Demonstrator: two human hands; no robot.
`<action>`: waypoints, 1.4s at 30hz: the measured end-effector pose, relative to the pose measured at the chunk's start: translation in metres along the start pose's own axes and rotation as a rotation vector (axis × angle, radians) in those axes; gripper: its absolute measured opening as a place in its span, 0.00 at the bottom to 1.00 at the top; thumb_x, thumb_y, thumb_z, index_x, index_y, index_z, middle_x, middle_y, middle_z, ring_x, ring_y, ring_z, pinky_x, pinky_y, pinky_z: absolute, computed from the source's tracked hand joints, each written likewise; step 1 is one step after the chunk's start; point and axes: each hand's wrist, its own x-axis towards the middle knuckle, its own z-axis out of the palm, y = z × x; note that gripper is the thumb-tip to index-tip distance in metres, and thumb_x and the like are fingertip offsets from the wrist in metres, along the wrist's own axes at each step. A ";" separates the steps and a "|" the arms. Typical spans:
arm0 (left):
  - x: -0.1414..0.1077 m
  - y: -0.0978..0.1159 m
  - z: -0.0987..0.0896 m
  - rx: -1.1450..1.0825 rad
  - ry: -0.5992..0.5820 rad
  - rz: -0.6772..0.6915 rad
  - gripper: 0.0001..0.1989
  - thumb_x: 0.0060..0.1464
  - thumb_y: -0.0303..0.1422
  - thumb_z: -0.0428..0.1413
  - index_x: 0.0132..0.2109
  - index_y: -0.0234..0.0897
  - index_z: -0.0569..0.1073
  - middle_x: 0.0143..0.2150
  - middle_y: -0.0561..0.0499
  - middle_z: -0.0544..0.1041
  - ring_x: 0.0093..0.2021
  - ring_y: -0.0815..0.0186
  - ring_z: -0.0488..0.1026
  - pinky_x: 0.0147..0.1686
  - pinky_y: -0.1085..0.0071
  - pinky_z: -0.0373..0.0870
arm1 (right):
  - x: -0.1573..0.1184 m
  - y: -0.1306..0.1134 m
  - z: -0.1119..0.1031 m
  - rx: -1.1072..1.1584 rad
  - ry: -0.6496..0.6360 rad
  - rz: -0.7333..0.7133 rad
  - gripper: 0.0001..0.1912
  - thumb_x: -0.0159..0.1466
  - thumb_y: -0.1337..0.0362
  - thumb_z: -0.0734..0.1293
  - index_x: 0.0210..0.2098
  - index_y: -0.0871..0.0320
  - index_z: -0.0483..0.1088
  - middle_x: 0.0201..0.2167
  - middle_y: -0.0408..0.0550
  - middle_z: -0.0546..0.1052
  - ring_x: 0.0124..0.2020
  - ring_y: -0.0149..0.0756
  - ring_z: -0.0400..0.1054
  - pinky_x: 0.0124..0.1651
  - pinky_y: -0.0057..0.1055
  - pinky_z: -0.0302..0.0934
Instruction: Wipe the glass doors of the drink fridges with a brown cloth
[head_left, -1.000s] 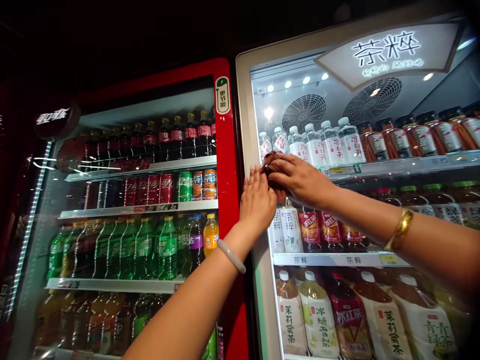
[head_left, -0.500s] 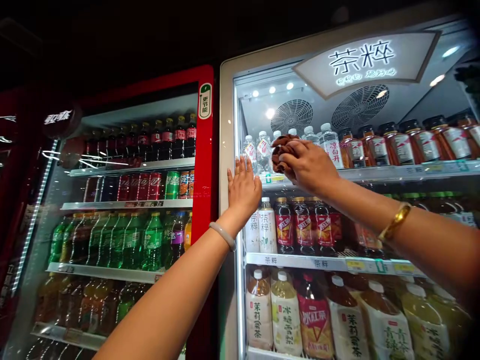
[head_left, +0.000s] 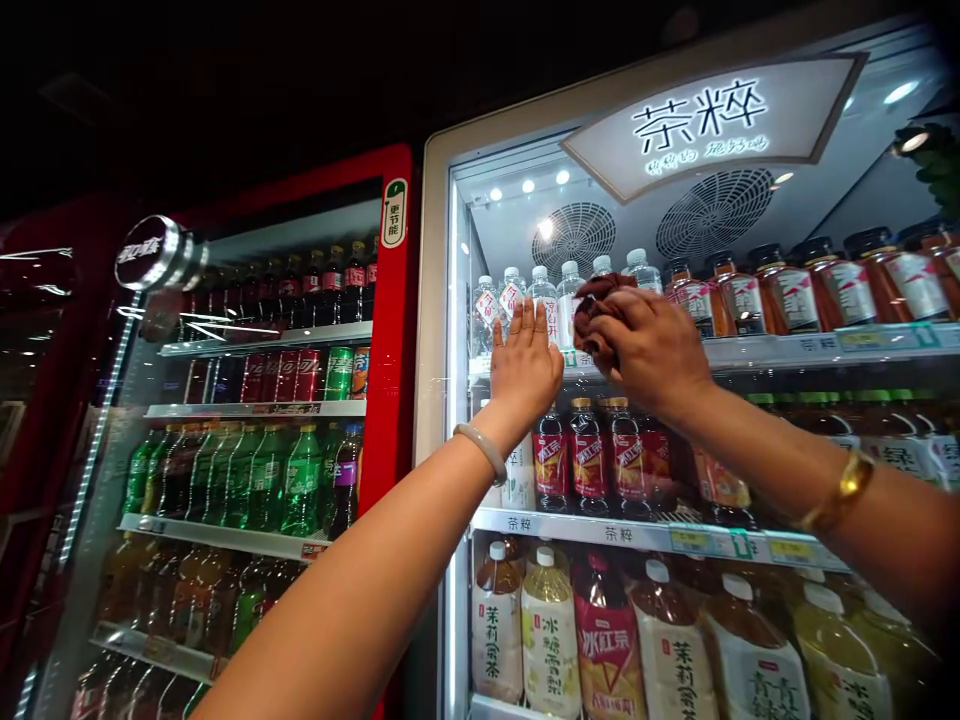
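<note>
A crumpled brown cloth (head_left: 598, 318) is bunched under the fingers of my right hand (head_left: 654, 345), in front of the glass door of the right fridge at its top shelf. Just left of it, my left hand (head_left: 525, 362) lies flat with its fingers apart and pointing up, against the same glass. It holds nothing. Behind the glass, clear water bottles (head_left: 511, 298) stand near both hands. A grey bangle circles my left wrist, a gold one my right.
The pale door frame (head_left: 433, 330) runs left of my hands. Beyond it stands a red-framed fridge (head_left: 396, 400) with cans and bottles. A lit fan-shaped sign (head_left: 712, 125) spans the upper right. Shelves of tea bottles (head_left: 551, 630) lie below my hands.
Both hands have moved right across the glass, my left hand from near the door frame, my right hand with the cloth. The camera view has shifted slightly.
</note>
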 end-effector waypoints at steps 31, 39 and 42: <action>0.037 0.025 0.018 -0.073 0.125 0.053 0.33 0.70 0.35 0.41 0.78 0.36 0.49 0.81 0.46 0.48 0.81 0.59 0.39 0.80 0.53 0.32 | 0.015 0.037 -0.002 -0.038 -0.058 0.023 0.22 0.69 0.55 0.63 0.59 0.53 0.73 0.57 0.54 0.77 0.57 0.54 0.66 0.56 0.51 0.58; 0.036 0.032 0.014 -0.061 0.116 0.060 0.33 0.70 0.33 0.42 0.78 0.43 0.49 0.81 0.50 0.48 0.81 0.59 0.38 0.79 0.50 0.31 | -0.004 0.083 -0.023 -0.155 -0.002 0.246 0.20 0.65 0.55 0.66 0.53 0.58 0.76 0.56 0.60 0.76 0.56 0.57 0.64 0.54 0.51 0.57; 0.045 0.053 0.015 -0.071 0.069 0.103 0.33 0.69 0.31 0.42 0.78 0.39 0.50 0.82 0.48 0.47 0.81 0.59 0.37 0.79 0.52 0.28 | -0.015 0.070 -0.022 -0.167 -0.013 0.040 0.16 0.68 0.55 0.64 0.51 0.54 0.76 0.54 0.54 0.77 0.56 0.52 0.65 0.55 0.49 0.58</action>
